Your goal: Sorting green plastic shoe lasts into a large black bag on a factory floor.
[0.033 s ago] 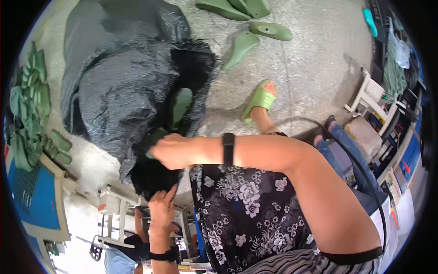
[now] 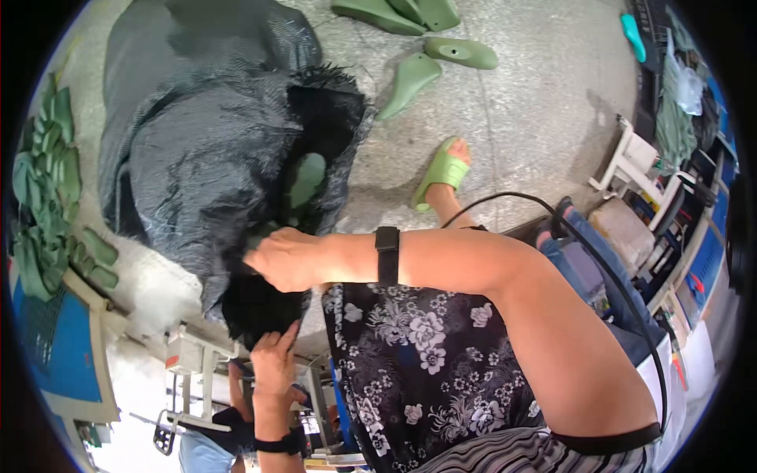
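Observation:
A large dark grey woven sack (image 2: 205, 150) lies on the floor at the left, its frayed mouth spread apart towards me. Inside its black opening a green shoe last (image 2: 307, 180) shows. My right hand (image 2: 285, 258) reaches across the opening with curled fingers. Another green piece (image 2: 265, 232) shows partly beside its knuckles; whether the fingers grip it is hidden. Lower down, my left hand (image 2: 273, 359) grips the sack's near edge, with its index finger stretched along the rim.
Several green lasts (image 2: 461, 54) lie on the floor beyond the sack, and a heap of them (image 2: 49, 181) is at far left. My green slipper (image 2: 443, 175) stands right of the sack. A black cable (image 2: 599, 256) curves at right. Another person (image 2: 217, 441) sits at lower left.
The whole view has shifted slightly. My right hand has moved a little to the left over the sack's opening; my left hand stays at the rim.

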`<state>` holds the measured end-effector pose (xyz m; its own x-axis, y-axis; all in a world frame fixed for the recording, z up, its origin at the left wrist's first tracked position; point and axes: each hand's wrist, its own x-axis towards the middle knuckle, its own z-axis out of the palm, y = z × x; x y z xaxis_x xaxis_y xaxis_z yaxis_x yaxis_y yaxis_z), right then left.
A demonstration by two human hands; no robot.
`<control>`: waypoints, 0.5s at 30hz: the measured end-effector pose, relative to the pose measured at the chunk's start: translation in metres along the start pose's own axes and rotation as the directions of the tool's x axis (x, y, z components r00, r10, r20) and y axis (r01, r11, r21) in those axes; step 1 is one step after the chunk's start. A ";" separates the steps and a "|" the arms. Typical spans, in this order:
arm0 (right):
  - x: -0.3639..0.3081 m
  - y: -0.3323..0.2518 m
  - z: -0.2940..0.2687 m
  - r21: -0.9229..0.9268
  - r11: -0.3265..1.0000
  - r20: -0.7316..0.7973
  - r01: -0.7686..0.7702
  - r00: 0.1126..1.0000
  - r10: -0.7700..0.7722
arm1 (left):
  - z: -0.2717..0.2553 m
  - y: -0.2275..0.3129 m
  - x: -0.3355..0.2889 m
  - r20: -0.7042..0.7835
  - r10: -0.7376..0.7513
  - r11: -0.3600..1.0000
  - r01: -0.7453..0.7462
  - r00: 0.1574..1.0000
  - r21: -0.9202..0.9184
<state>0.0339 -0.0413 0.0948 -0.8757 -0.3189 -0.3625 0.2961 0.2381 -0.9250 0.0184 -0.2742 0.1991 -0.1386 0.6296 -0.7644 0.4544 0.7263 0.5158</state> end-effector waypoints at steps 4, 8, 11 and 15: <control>-0.052 0.031 -0.043 -0.044 0.997 -0.180 -0.061 0.982 0.052 | 0.007 -0.023 -0.009 -0.072 -0.004 1.000 0.004 0.997 0.001; -0.153 0.148 -0.118 -0.403 0.746 -0.445 -0.530 0.826 0.346 | 0.014 -0.025 0.005 -0.123 -0.051 0.997 0.043 0.991 -0.066; -0.169 0.234 -0.201 -0.658 0.445 -0.657 -0.608 0.752 0.055 | 0.010 -0.023 0.008 -0.095 -0.129 0.983 0.115 0.987 -0.142; -0.150 0.305 -0.231 -0.583 0.351 -0.602 -0.732 0.680 0.418 | 0.018 -0.039 -0.002 -0.072 -0.205 0.969 0.193 0.976 -0.153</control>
<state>0.1673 0.2909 -0.1066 -0.7017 0.4351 -0.5642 0.5229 0.8524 0.0069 0.0173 -0.3087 0.1737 -0.2922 0.4852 -0.8241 0.2792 0.8675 0.4118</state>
